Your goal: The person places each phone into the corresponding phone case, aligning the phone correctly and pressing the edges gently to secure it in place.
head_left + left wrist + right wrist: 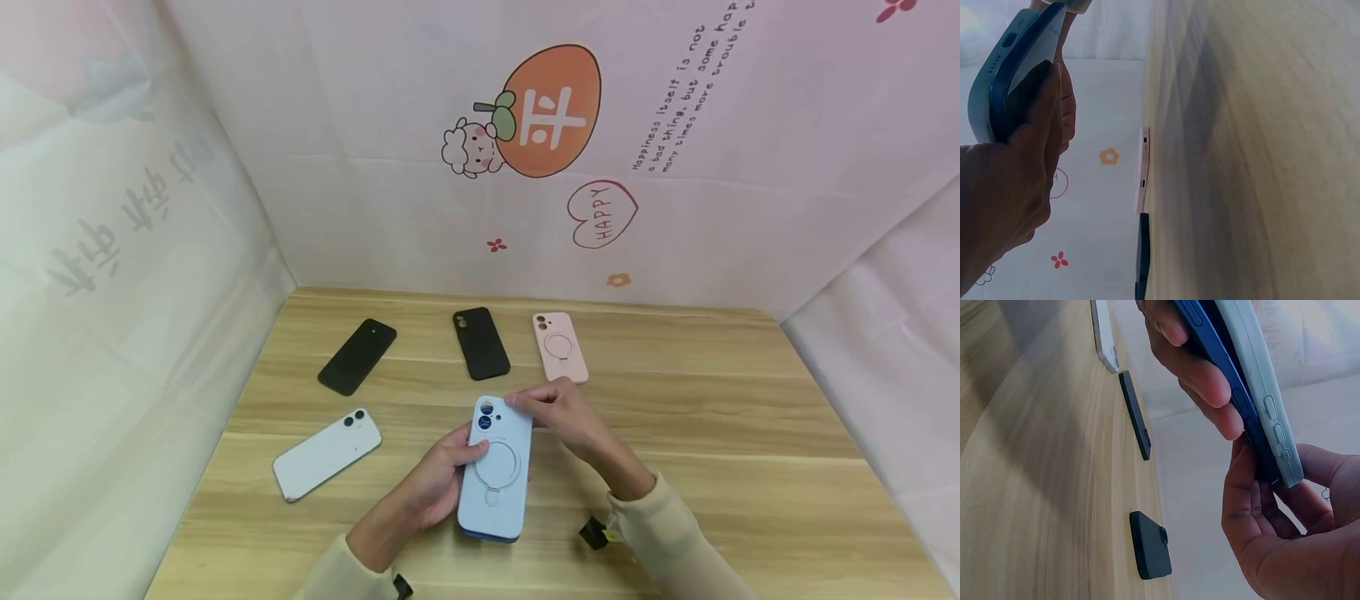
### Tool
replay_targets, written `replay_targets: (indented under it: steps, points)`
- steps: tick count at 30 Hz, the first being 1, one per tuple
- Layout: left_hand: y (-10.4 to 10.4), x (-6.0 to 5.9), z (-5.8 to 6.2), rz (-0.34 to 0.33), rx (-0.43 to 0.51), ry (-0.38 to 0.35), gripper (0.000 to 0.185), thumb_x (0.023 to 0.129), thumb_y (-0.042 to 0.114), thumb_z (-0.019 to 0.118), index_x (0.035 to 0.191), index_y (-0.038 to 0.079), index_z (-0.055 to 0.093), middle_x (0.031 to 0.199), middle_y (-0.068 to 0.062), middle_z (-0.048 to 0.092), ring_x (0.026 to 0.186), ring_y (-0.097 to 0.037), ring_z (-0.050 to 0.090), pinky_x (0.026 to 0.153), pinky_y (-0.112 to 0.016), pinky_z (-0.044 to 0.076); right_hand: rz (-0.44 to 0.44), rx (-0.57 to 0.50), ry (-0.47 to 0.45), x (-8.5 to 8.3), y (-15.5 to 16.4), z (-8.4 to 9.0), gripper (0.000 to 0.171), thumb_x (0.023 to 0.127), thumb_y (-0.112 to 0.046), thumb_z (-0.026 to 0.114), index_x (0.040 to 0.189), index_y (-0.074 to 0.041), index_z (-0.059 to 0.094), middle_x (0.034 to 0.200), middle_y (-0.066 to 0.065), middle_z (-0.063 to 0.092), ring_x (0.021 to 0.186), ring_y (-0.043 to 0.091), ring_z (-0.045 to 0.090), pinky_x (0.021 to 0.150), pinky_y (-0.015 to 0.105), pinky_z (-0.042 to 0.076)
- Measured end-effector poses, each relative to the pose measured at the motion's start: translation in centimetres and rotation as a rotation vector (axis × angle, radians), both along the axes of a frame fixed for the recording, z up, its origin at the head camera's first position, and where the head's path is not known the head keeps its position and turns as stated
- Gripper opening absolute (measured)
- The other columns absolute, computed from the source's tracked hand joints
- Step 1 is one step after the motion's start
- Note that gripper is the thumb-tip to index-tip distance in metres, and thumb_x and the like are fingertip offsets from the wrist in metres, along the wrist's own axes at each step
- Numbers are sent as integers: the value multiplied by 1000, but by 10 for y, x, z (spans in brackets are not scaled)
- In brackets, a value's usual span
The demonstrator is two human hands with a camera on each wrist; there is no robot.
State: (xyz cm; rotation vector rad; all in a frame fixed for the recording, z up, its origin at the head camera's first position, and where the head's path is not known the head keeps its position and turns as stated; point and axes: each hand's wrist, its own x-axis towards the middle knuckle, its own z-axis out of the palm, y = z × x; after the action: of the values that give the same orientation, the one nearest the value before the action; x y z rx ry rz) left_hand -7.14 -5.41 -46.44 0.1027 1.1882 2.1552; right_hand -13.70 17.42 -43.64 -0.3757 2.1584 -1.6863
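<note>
Two hands work one blue phone (487,529) above the worktop (735,433): your left hand (435,487) grips its side, your right hand (558,412) pinches the pale case (498,458) at the top corner. It looks nearly seated; next, press the remaining edge home.

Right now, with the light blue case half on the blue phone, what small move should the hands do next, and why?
Probably press the top corner home with the right hand. In the right wrist view, the light blue case still stands a little off the dark blue phone along the side. The left hand grips the lower half, so it can steady it above the table.
</note>
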Motion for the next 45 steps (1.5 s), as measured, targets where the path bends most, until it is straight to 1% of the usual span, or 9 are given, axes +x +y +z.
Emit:
replay_targets:
  steps: [6,15,19,26,30,33,38,40,45]
  points:
    - [-1,0,0,-14,16,11,60,113,11,38,167,-1,14,165,-28,35,137,-45,57,124,-50,37,-3,-4,11,0,-1,-2,23,104,-10,67,109,9,78,117,23,76,97,18,75,85,31,65]
    - [-2,0,0,-17,22,22,59,112,5,37,167,0,16,164,-27,38,136,-45,58,121,-47,42,-11,-1,19,2,-3,0,21,103,-11,70,112,6,79,112,19,79,94,18,76,82,27,64]
    - [-2,-1,-1,-21,12,43,60,111,4,37,167,-2,15,163,-29,38,137,-45,56,123,-47,40,-7,15,35,3,-4,-1,21,102,-13,71,112,3,80,110,17,80,94,19,75,79,25,62]
    - [-3,0,-1,-18,4,43,61,111,3,38,167,-1,14,164,-28,37,139,-44,55,125,-49,35,-23,44,48,5,-6,-2,20,102,-14,72,113,0,80,114,15,79,98,22,74,82,24,61]
    - [-4,-1,-1,-21,-7,55,61,112,4,37,168,0,13,165,-26,36,139,-43,55,126,-50,33,-38,71,40,5,-6,-2,21,102,-16,72,114,-1,80,112,13,80,94,21,73,80,24,60]
    - [-3,-1,-2,-13,-30,66,61,112,4,38,168,1,13,167,-25,35,145,-39,50,127,-50,31,-44,85,33,4,-5,-1,22,102,-18,73,113,-1,80,109,13,80,90,20,73,80,27,63]
    - [-1,-2,-2,15,-73,80,61,112,3,40,167,-1,15,168,-23,33,154,-34,35,129,-50,26,-43,98,19,4,-4,1,26,98,-21,78,111,2,80,101,12,80,83,20,74,79,43,67]
    - [-1,-2,-3,21,-81,83,61,111,3,40,167,-2,14,168,-23,34,154,-35,35,129,-50,27,-43,91,0,3,-3,0,28,96,-21,80,110,4,79,98,13,80,80,20,75,78,47,67]
    - [-1,-2,-3,25,-90,94,61,111,3,41,166,-3,15,167,-24,36,153,-35,37,128,-50,29,-40,48,-35,2,-1,0,30,95,-15,81,111,10,76,97,19,80,80,20,77,74,42,67]
